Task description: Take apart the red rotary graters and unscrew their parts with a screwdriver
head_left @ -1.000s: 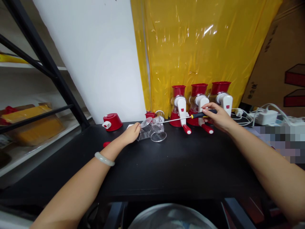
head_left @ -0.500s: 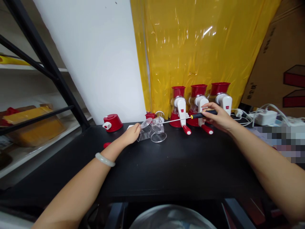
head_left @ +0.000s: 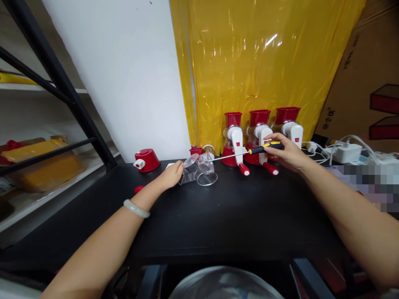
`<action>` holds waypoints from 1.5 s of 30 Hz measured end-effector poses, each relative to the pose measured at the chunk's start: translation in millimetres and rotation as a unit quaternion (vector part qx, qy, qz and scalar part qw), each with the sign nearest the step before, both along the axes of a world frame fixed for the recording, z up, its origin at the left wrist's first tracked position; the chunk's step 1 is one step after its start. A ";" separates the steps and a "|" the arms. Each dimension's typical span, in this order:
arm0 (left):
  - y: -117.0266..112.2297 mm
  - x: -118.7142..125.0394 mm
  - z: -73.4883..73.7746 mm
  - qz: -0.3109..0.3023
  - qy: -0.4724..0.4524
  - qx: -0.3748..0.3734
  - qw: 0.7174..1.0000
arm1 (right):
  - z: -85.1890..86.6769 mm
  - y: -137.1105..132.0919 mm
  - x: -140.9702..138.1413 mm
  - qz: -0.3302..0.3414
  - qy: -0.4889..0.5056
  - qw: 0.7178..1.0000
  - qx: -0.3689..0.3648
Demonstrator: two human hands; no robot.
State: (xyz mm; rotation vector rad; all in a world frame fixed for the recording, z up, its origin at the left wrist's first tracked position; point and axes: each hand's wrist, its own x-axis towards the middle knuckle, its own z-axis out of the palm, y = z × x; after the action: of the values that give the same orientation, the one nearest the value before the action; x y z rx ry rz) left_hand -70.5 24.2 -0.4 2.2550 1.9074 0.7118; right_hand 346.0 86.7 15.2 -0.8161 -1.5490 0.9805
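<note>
"Clear plastic container [head_left: 188,174] on the black table [head_left: 199,224], right? Where exactly?"

"Near the back, to the left of the three grinders [head_left: 261,132]. The left hand [head_left: 173,174] has it by its left side, fingers closed narrowly on the edge"

"And the right hand [head_left: 288,153]?"

"Wrapped around the rear of a screwdriver [head_left: 258,150] with a black and yellow handle. Its thin metal shaft points left and slightly down, and the far end meets the outline of the container"

"Is the tip inside it?"

"I cannot tell whether it lies inside or behind the plastic"

"What else is near?"

"Well to the left of the container sits a red base [head_left: 149,160] with a white knob. A small red piece [head_left: 139,189] shows just beside the left wrist, which wears a pale bracelet [head_left: 136,208]"

"And the grinders?"

"Upright in a row, red tops, white cranks. The right hand is in front of part of them, and a shiny yellow sheet [head_left: 258,54] hangs behind"
</note>
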 end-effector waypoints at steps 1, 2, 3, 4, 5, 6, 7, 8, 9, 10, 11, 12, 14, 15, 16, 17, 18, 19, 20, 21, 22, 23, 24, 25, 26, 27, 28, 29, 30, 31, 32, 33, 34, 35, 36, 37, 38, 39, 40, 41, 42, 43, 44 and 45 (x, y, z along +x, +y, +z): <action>0.1 0.0 0.0 0.000 0.000 0.000 1.000 | -0.1 0.2 0.1 -0.002 -0.002 1.000 0.002; 0.3 0.0 -0.1 -0.001 -0.001 0.000 1.000 | -0.2 0.3 0.0 -0.004 -0.001 1.000 0.004; 0.5 0.0 -0.3 -0.001 -0.002 0.000 1.000 | -0.1 0.1 -0.2 -0.005 0.003 1.000 0.005; 0.8 0.0 -0.6 -0.001 -0.003 0.001 1.000 | 0.1 -0.2 -0.7 -0.005 0.009 1.000 0.007; 1.3 -0.1 -0.9 -0.001 -0.004 0.002 1.000 | 0.5 -0.8 -1.2 -0.003 0.015 1.000 0.008; 1.8 -0.3 -1.3 -0.001 -0.004 0.004 1.000 | 0.9 -1.4 -1.8 -0.002 0.021 1.000 0.007; 2.3 -0.6 -1.8 -0.002 -0.004 0.005 1.000 | 1.4 -2.0 -2.4 0.000 0.026 1.000 0.006; 2.9 -0.9 -2.2 -0.003 -0.004 0.007 1.000 | 1.8 -2.5 -2.9 0.001 0.029 1.000 0.005; 3.4 -1.3 -2.6 -0.004 -0.003 0.008 1.000 | 2.2 -2.9 -3.2 0.003 0.032 0.999 0.004; 3.9 -1.7 -3.0 -0.005 -0.003 0.007 1.000 | 2.4 -3.1 -3.4 0.006 0.035 0.999 0.005; 4.3 -2.0 -3.3 -0.005 -0.003 0.007 1.000 | 2.6 -3.2 -3.5 0.011 0.038 0.999 0.008; 4.6 -2.4 -3.6 -0.005 -0.003 0.007 1.000 | 2.8 -3.4 -3.5 0.015 0.039 0.999 0.012; 5.1 -3.0 -4.2 -0.006 -0.003 0.009 1.000 | 3.4 -4.2 -3.7 0.017 0.035 0.999 0.014; 5.3 -3.3 -4.5 -0.007 -0.003 0.010 1.000 | 4.0 -5.0 -3.9 0.013 0.031 0.999 0.013; 5.4 -3.6 -4.7 -0.007 -0.003 0.011 1.000 | 4.8 -6.1 -4.1 0.009 0.027 1.000 0.010; 5.5 -3.8 -4.9 -0.008 -0.002 0.011 1.000 | 5.7 -7.2 -4.5 0.006 0.024 1.000 0.008; 5.5 -3.9 -5.0 -0.008 -0.001 0.010 1.000 | 6.6 -8.4 -4.8 0.003 0.023 1.000 0.006; 5.5 -3.9 -5.1 -0.008 -0.001 0.009 1.000 | 7.5 -9.5 -5.1 0.002 0.023 1.000 0.006; 5.4 -3.9 -5.0 -0.008 -0.002 0.009 1.000 | 8.3 -10.4 -5.4 0.001 0.023 1.000 0.007; 5.3 -3.9 -4.9 -0.008 -0.003 0.009 1.000 | 8.9 -11.1 -5.5 -0.001 0.023 1.000 0.009; 5.3 -3.8 -4.9 -0.007 -0.005 0.009 1.000 | 9.3 -11.5 -5.6 -0.005 0.021 1.000 0.012; 5.3 -3.7 -4.8 -0.007 -0.006 0.008 1.000 | 9.6 -11.6 -5.5 -0.008 0.018 1.000 0.015; 5.4 -3.6 -4.8 -0.006 -0.007 0.009 1.000 | 9.8 -11.6 -5.4 -0.010 0.016 1.000 0.016; 5.6 -3.5 -4.8 -0.005 -0.007 0.009 1.000 | 9.8 -11.6 -5.2 -0.010 0.014 1.000 0.018; 5.9 -3.6 -5.0 -0.005 -0.006 0.010 1.000 | 9.8 -11.5 -5.0 -0.009 0.015 1.000 0.018; 6.2 -3.7 -5.2 -0.005 -0.005 0.010 1.000 | 9.9 -11.4 -4.8 -0.005 0.017 1.000 0.018; 6.6 -3.8 -5.4 -0.005 -0.003 0.011 1.000 | 9.9 -11.5 -4.6 0.000 0.019 1.000 0.017; 7.0 -4.1 -5.7 -0.005 -0.003 0.012 1.000 | 10.1 -11.7 -4.6 0.004 0.021 1.000 0.016; 7.3 -4.3 -6.0 -0.005 -0.002 0.013 1.000 | 10.3 -11.9 -4.7 0.008 0.023 1.000 0.015; 7.6 -4.6 -6.3 -0.005 -0.003 0.013 1.000 | 10.7 -12.2 -5.0 0.011 0.025 1.000 0.015; 7.8 -4.8 -6.5 -0.007 -0.003 0.014 1.000 | 11.1 -12.4 -5.4 0.012 0.028 0.999 0.016; 7.8 -4.9 -6.7 -0.008 -0.004 0.014 1.000 | 11.5 -12.6 -6.1 0.012 0.033 0.999 0.018; 7.8 -4.9 -6.6 -0.009 -0.004 0.015 1.000 | 11.9 -12.8 -7.0 0.010 0.039 0.999 0.021; 7.5 -4.8 -6.5 -0.010 -0.003 0.015 1.000 | 12.3 -12.9 -8.0 0.009 0.047 0.999 0.025; 7.1 -4.5 -6.1 -0.011 -0.003 0.015 1.000 | 12.5 -12.9 -9.3 0.008 0.056 0.998 0.030; 6.6 -4.1 -5.6 -0.011 -0.002 0.014 1.000 | 12.5 -12.9 -10.7 0.008 0.064 0.997 0.035; 6.1 -3.5 -5.0 -0.010 -0.001 0.013 1.000 | 12.2 -13.0 -12.2 0.008 0.071 0.997 0.040; 5.5 -2.9 -4.4 -0.009 -0.001 0.012 1.000 | 11.7 -13.0 -13.7 0.008 0.076 0.996 0.045; 5.0 -2.3 -3.9 -0.008 -0.001 0.011 1.000 | 10.9 -13.0 -15.2 0.007 0.079 0.996 0.050; 4.7 -1.9 -3.5 -0.007 -0.001 0.010 1.000 | 9.8 -12.9 -16.5 0.005 0.080 0.995 0.053; 4.5 -1.6 -3.4 -0.007 -0.002 0.009 1.000 | 8.4 -12.7 -17.5 0.004 0.079 0.995 0.054; 4.5 -1.6 -3.5 -0.008 -0.003 0.010 1.000 | 7.0 -12.2 -18.1 0.005 0.077 0.996 0.054; 4.7 -1.7 -3.8 -0.009 -0.004 0.009 1.000 | 5.5 -11.6 -18.2 0.004 0.073 0.996 0.055; 5.1 -2.0 -4.2 -0.011 -0.005 0.009 1.000 | 4.1 -10.7 -17.9 -0.005 0.068 0.996 0.060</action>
State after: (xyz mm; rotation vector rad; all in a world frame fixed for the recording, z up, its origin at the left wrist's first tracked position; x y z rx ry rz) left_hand -72.5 29.3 -4.6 2.2749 1.8766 0.7393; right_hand 328.1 76.0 19.2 -0.6587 -1.4714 0.9071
